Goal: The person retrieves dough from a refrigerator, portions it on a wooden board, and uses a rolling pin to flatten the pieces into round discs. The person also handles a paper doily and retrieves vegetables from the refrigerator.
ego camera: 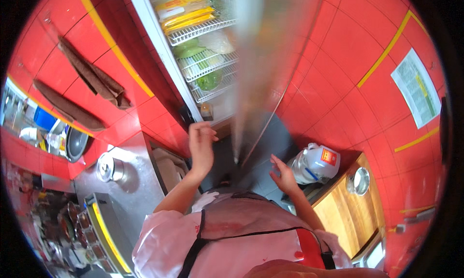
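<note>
My left hand (202, 145) is raised in front of the lower part of an upright refrigerator (165, 57), its fingers curled loosely; whether they touch anything I cannot tell. The refrigerator's glass door (266, 60) stands ajar and is blurred. Wire shelves inside carry yellow packets (188, 15), plastic bags (217, 41) and leafy greens (209, 80). To the right of the door my right hand (284, 176) has its fingers apart and holds nothing. Close beside it stands a large translucent plastic jug (317, 164) with a red label.
A steel counter (141, 169) on the left bears a lidded metal pot (110, 167). Brown cloths (94, 71) hang on the red tiled wall. At right a wooden board (340, 212) holds a round clear or metal container (358, 181). A printed sheet (417, 87) is on the wall.
</note>
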Tool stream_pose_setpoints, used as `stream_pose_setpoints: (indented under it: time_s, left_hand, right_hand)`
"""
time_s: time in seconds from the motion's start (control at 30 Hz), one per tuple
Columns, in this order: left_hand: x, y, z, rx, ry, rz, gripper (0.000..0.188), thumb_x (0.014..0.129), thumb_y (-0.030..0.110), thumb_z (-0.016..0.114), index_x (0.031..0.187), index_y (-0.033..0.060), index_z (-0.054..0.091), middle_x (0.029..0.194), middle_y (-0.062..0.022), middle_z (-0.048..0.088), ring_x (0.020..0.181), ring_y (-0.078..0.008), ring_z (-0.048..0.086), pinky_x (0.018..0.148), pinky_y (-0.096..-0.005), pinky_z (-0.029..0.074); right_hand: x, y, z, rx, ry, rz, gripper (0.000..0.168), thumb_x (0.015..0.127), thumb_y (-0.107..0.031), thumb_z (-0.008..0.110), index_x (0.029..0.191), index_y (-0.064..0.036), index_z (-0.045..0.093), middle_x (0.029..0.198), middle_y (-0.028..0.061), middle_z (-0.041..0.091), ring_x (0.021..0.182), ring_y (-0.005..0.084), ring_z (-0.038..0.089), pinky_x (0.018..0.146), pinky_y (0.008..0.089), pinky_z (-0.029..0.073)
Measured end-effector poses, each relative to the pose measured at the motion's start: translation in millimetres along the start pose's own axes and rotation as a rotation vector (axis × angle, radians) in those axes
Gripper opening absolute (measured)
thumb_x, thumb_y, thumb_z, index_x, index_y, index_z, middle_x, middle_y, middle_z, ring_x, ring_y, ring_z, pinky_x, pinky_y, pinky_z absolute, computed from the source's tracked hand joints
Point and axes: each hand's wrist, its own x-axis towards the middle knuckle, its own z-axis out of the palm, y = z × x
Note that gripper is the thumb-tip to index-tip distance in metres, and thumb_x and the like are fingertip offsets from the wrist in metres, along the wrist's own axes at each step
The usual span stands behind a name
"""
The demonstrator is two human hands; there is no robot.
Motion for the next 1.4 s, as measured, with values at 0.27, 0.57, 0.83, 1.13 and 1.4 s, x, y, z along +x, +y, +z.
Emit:
stream_pose_setpoints:
  time_s: [0.27, 0.57, 0.83, 1.13, 1.4]
  left_hand:
    - [29, -154, -16, 0.631, -0.104, -0.089, 0.035, 0.089, 0.009, 0.069, 0.12, 0.004, 0.052, 0.116, -0.0145, 0.045, 0.082, -0.0209, 0.059, 0.074, -0.033, 0.052]
    - [222, -263, -41, 1.21, 0.033, -0.192, 0.095, 0.074, 0.045, 0.082, 0.151, 0.0218, 0.032, 0.153, -0.0295, 0.022, 0.133, -0.0493, 0.038, 0.105, -0.0537, 0.04]
    - [271, -311, -30, 1.451, 0.082, -0.17, 0.094, 0.073, 0.056, 0.078, 0.152, 0.0305, 0.033, 0.155, -0.0293, 0.016, 0.139, -0.0576, 0.017, 0.106, -0.0719, 0.025]
    - [254, -288, -81, 1.36, -0.307, -0.064, 0.079, 0.072, 0.028, 0.084, 0.143, 0.0338, 0.051, 0.152, -0.0251, 0.024, 0.138, -0.0528, 0.025, 0.112, -0.0598, 0.031]
    - [251, -284, -75, 1.533, -0.431, -0.014, 0.081, 0.066, 0.03, 0.087, 0.139, 0.0376, 0.054, 0.156, -0.0173, 0.026, 0.142, -0.0501, 0.023, 0.111, -0.0625, 0.033]
  right_hand:
    - [-72, 58, -57, 0.366, 0.366, 0.294, 0.079, 0.08, 0.009, 0.059, 0.153, -0.002, 0.031, 0.145, 0.0117, 0.047, 0.122, 0.0224, 0.055, 0.099, 0.0328, 0.047]
    - [-73, 116, -39, 0.489, 0.963, 0.348, 0.034, 0.092, -0.006, 0.058, 0.126, -0.003, 0.051, 0.108, 0.0061, 0.06, 0.081, 0.0177, 0.062, 0.067, 0.031, 0.052]
    - [251, 57, 56, 0.724, 0.169, 0.584, 0.028, 0.097, -0.023, 0.064, 0.113, 0.0, 0.066, 0.1, 0.0103, 0.07, 0.083, 0.0176, 0.066, 0.07, 0.0312, 0.054]
    - [561, 47, 157, 0.683, -0.26, 0.335, 0.035, 0.1, -0.026, 0.059, 0.13, -0.008, 0.06, 0.111, 0.0084, 0.068, 0.087, 0.0178, 0.066, 0.07, 0.0291, 0.055]
    - [631, 111, 234, -0.506, 0.26, -0.909, 0.067, 0.081, -0.026, 0.076, 0.141, -0.012, 0.049, 0.135, 0.0126, 0.051, 0.121, 0.0338, 0.046, 0.101, 0.052, 0.04]
